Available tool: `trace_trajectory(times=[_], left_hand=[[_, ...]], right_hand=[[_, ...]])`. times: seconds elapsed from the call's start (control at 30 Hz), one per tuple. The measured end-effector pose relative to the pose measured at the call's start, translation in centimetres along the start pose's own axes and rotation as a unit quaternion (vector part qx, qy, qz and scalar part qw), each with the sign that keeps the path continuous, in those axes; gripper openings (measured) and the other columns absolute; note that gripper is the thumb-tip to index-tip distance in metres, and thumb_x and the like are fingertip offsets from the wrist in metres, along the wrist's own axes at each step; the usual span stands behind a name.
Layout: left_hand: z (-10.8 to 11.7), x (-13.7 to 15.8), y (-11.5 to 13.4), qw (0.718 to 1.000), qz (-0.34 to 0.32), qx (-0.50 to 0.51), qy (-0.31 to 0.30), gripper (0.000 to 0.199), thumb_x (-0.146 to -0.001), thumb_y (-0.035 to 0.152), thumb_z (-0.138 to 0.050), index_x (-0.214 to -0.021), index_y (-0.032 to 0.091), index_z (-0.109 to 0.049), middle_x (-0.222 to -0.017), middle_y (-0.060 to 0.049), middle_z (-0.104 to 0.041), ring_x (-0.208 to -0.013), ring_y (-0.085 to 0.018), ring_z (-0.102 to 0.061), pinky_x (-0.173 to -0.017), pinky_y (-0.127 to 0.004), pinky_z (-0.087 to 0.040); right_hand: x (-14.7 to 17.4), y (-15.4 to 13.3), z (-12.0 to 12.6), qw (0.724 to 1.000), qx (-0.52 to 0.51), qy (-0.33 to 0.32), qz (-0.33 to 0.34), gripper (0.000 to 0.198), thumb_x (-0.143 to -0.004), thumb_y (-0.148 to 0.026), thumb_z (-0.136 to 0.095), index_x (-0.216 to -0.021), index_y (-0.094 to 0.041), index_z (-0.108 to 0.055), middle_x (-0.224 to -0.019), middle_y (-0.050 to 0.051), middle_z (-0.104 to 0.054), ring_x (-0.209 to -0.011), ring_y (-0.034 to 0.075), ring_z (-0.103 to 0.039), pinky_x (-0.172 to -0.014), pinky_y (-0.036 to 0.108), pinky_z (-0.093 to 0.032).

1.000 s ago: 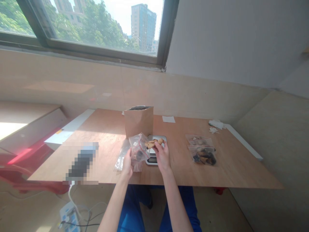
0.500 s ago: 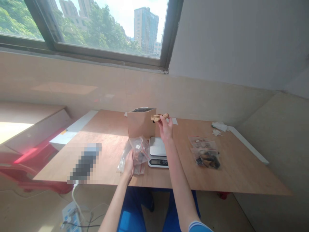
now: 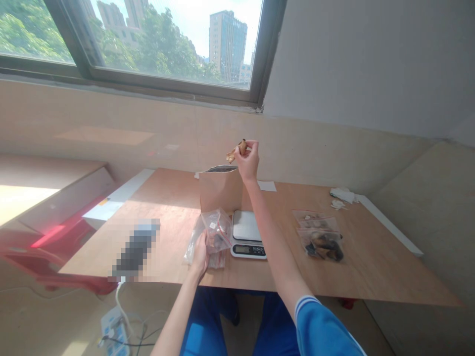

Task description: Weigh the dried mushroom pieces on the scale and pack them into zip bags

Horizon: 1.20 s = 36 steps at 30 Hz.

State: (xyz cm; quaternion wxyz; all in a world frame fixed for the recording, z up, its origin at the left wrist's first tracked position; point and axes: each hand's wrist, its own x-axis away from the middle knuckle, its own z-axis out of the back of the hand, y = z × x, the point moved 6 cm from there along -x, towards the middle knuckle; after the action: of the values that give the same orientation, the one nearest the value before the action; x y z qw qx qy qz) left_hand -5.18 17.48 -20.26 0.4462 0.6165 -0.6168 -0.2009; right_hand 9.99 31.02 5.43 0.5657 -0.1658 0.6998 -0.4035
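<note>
My right hand (image 3: 248, 160) is raised over the paper pouch and pinches a light-brown, wrinkled dried piece (image 3: 237, 150) whose exact kind I cannot make out. Just below it stands the brown paper pouch (image 3: 220, 193), upright, its mouth open and its lining silvery. My left hand (image 3: 200, 254) grips a clear zip bag (image 3: 218, 235) with a small white label and some dark contents, low over other clear bags on the table. Right of that bag lies a digital scale (image 3: 247, 227), partly covered by my right forearm.
Two filled zip bags (image 3: 321, 244) with dark and brown pieces lie on the wooden table (image 3: 378, 267) at right. White crumpled tissues (image 3: 341, 195) are at the back right. A pixelated object (image 3: 135, 252) with a white cable (image 3: 120, 296) sits at left.
My right hand has risen and moved slightly left with the dried piece, from beside the pouch to above its mouth. The piece is now tilted. My left hand keeps the zip bag.
</note>
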Motion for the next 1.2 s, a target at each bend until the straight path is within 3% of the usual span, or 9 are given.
trace_trajectory(times=[0.2, 0.37, 0.7, 0.8, 0.97, 1.2], left_hand=[[0.3, -0.2, -0.2, 1.0, -0.005, 0.006, 0.004, 0.028, -0.064, 0.04, -0.061, -0.078, 0.015, -0.06, -0.075, -0.004, -0.067, -0.07, -0.017, -0.062, -0.067, -0.028, -0.047], [0.2, -0.1, -0.1, 1.0, -0.006, 0.012, 0.015, 0.023, -0.067, 0.035, -0.058, -0.078, 0.016, -0.062, -0.077, -0.004, -0.068, -0.078, -0.018, -0.063, -0.074, -0.029, -0.047], [0.3, -0.3, -0.4, 0.999, 0.011, 0.021, 0.024, 0.021, -0.07, 0.031, -0.054, -0.077, 0.015, -0.063, -0.073, -0.006, -0.069, -0.077, -0.021, -0.065, -0.074, -0.031, -0.049], [0.2, -0.2, -0.3, 0.999, 0.013, 0.022, 0.025, 0.018, -0.073, 0.027, -0.05, -0.078, 0.016, -0.064, -0.074, -0.006, -0.069, -0.079, -0.021, -0.065, -0.076, -0.032, -0.048], [0.2, -0.1, -0.1, 0.999, 0.014, 0.02, 0.035, 0.019, -0.075, 0.019, -0.046, -0.08, 0.018, -0.064, -0.083, -0.005, -0.07, -0.083, -0.02, -0.064, -0.08, -0.032, -0.047], [0.6, -0.3, -0.4, 0.999, 0.013, 0.014, 0.043, 0.022, -0.076, 0.015, -0.042, -0.084, 0.018, -0.063, -0.083, -0.005, -0.07, -0.082, -0.019, -0.064, -0.081, -0.034, -0.047]], right_hand=[[2.1, 0.0, -1.4, 0.983, 0.098, -0.113, 0.103, 0.016, -0.075, -0.012, -0.049, -0.088, -0.021, -0.045, -0.09, 0.002, -0.045, -0.077, 0.01, -0.049, -0.076, 0.024, -0.043], [2.7, 0.7, -2.0, 0.973, 0.115, -0.163, 0.114, 0.014, -0.076, -0.013, -0.047, -0.087, -0.02, -0.043, -0.088, 0.002, -0.047, -0.074, 0.011, -0.049, -0.072, 0.023, -0.043], [4.2, 0.8, -2.2, 0.953, 0.128, -0.26, 0.092, 0.019, -0.066, -0.006, -0.042, -0.077, -0.021, -0.044, -0.077, -0.001, -0.055, -0.072, 0.014, -0.053, -0.069, 0.024, -0.041], [4.5, 0.6, -2.0, 0.957, 0.097, -0.259, 0.087, 0.018, -0.067, -0.006, -0.042, -0.076, -0.021, -0.047, -0.076, -0.001, -0.056, -0.073, 0.013, -0.053, -0.07, 0.023, -0.041], [4.3, 1.1, -1.1, 0.98, -0.002, -0.2, 0.027, 0.004, -0.072, -0.019, -0.049, -0.075, -0.02, -0.048, -0.076, -0.001, -0.055, -0.074, 0.013, -0.053, -0.07, 0.023, -0.042], [3.7, 2.2, -0.1, 0.982, -0.115, -0.132, -0.065, 0.012, -0.069, -0.025, -0.054, -0.076, -0.019, -0.047, -0.074, -0.001, -0.05, -0.071, 0.012, -0.051, -0.068, 0.023, -0.041]])
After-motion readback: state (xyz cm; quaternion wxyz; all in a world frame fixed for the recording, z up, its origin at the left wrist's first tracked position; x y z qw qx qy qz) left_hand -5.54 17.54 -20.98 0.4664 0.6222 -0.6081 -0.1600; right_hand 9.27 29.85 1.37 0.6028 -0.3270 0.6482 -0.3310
